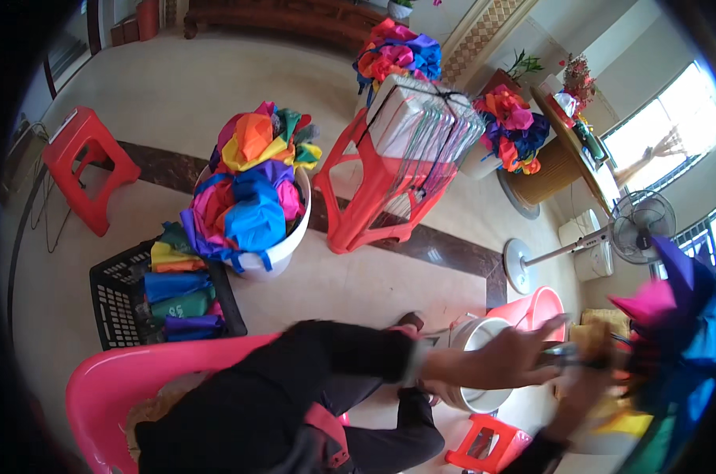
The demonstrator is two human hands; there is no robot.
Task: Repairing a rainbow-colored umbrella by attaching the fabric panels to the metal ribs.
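At the right, my right hand [583, 395] is closed round the dark, blurred middle of a rainbow-coloured umbrella [693, 332], which looks partly folded. Its blue, purple, pink, green and yellow panels spread to the picture's right rim. Reaching across from the left, my left hand [504, 359] comes close to the right one, one finger stretched out. Motion smears its other fingers, and a small greyish thing by them cannot be made out. Below the left hand stands a white bucket [460, 391].
A white tub [296, 229] heaped with coloured fabric stands ahead, beside a black crate [117, 308] of rolled pieces. A red stool [350, 229] carries a tied bundle of thin rods. Further right are a standing fan [642, 225] and a pink tub [543, 304]; a pink chair [97, 387] is lower left.
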